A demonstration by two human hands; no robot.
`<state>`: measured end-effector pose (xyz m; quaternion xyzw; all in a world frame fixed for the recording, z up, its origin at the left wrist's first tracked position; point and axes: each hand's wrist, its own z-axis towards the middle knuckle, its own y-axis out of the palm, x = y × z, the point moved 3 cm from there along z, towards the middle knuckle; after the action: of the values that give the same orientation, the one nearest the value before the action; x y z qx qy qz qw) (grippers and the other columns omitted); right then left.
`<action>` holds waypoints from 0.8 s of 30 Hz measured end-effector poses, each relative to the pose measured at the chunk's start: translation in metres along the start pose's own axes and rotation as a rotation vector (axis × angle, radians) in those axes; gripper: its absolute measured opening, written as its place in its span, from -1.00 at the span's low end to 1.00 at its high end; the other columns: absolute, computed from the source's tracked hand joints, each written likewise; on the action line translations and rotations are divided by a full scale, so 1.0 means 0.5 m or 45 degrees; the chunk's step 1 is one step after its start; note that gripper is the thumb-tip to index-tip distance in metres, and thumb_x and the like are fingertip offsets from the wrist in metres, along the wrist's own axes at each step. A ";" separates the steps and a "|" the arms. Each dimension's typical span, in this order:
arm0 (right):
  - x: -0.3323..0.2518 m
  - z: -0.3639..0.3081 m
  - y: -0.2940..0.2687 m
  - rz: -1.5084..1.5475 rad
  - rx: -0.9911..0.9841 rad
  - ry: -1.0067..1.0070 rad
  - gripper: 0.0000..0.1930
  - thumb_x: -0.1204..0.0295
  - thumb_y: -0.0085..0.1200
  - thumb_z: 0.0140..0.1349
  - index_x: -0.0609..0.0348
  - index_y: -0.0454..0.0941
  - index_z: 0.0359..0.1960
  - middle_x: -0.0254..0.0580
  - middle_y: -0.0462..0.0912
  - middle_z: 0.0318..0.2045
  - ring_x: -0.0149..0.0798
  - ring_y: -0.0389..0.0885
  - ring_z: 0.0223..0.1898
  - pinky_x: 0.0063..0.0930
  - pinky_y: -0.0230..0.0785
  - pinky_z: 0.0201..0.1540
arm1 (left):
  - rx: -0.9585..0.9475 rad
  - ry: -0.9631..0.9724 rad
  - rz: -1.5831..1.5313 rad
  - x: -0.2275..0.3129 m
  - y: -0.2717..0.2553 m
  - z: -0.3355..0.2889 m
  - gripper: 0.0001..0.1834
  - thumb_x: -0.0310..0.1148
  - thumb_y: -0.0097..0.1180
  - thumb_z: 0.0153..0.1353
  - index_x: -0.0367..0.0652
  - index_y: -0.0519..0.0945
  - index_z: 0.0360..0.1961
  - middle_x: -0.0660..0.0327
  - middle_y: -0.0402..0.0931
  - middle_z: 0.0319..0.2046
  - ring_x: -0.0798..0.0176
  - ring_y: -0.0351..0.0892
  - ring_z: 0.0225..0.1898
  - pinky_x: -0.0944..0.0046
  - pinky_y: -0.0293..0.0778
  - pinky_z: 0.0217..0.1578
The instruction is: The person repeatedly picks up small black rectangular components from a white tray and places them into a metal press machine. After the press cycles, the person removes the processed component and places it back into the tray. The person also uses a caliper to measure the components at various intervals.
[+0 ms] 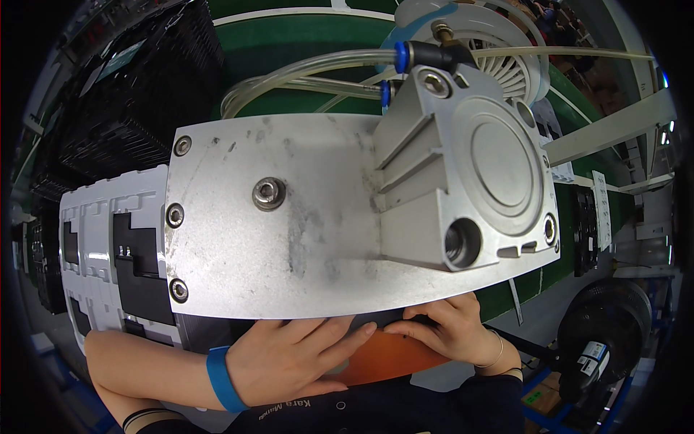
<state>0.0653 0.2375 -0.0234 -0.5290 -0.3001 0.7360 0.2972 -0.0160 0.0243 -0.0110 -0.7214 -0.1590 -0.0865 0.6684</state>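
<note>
A silver metal plate [311, 217] with a pneumatic cylinder [470, 166] on its right end stands between the camera and my hands. Below its near edge, my left hand [289, 358], with a blue band at the wrist, reaches to the right. Its fingers are stretched and apart over an orange surface [390, 358]; some fingertips pass out of sight under the plate. At the orange surface's right side, my right hand [455, 329] has curled fingers, thumb and fingertips close together beside a dark part. What they pinch, if anything, is hidden.
A white moulded tray [94, 246] with black parts lies at the left, below stacked black crates [137, 101]. Clear air tubes [311, 65] run behind the plate. A white fan [506, 65] stands at the back, a black fan [603, 333] at the right.
</note>
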 end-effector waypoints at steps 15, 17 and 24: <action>-0.002 -0.003 0.003 0.038 -0.006 0.035 -0.70 0.32 0.48 -0.11 0.04 0.55 -0.45 -0.27 0.56 -0.34 -0.22 0.48 -0.32 -0.38 0.26 -0.22 | 0.028 0.024 -0.008 -0.004 -0.006 0.004 -0.20 0.27 0.15 0.11 0.10 0.43 0.31 -0.02 0.25 0.33 -0.12 0.17 0.37 -0.14 0.17 0.28; -0.005 0.002 0.001 0.033 -0.030 0.052 -0.71 0.32 0.47 -0.09 0.03 0.53 -0.46 -0.26 0.56 -0.25 -0.20 0.46 -0.24 -0.35 0.23 -0.14 | 0.029 0.009 -0.006 -0.003 -0.007 0.004 -0.22 0.26 0.15 0.13 0.10 0.43 0.30 -0.02 0.23 0.35 -0.11 0.16 0.39 -0.14 0.15 0.29; -0.010 0.027 -0.012 0.080 -0.197 0.058 -0.76 0.44 0.38 0.03 0.03 0.48 -0.42 -0.23 0.45 0.03 -0.18 0.41 -0.06 -0.29 0.23 0.03 | 0.245 0.084 -0.024 -0.006 -0.015 0.005 -0.29 0.16 0.20 0.16 -0.03 0.47 0.23 0.00 0.32 0.28 -0.07 0.28 0.32 -0.07 0.30 0.21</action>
<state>0.0547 0.2358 -0.0123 -0.5762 -0.3323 0.7074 0.2390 -0.0217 0.0266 -0.0052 -0.6493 -0.1512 -0.1009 0.7385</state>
